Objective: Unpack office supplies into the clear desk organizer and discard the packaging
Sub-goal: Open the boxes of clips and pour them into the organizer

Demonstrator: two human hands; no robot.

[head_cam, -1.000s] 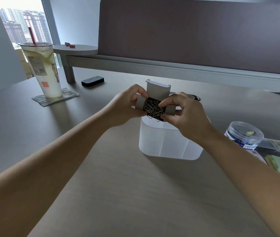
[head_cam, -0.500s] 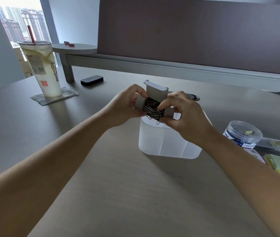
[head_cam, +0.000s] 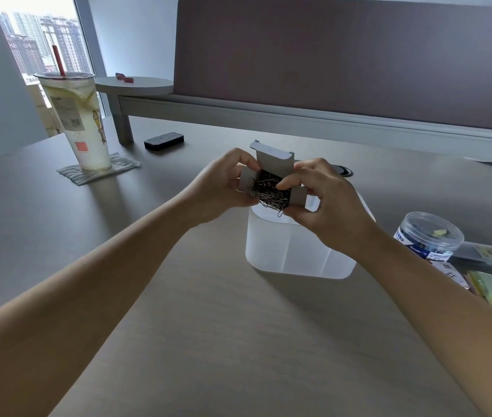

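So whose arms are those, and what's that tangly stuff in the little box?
They belong to a person wearing a camera on their head, so you see what they see. The left hand and right hand hold a small cardboard box, flaps open, full of metal paper clips. It is held over a clear desk organizer standing on the desk. A big iced drink stands far left, and a round plastic tub at the right.
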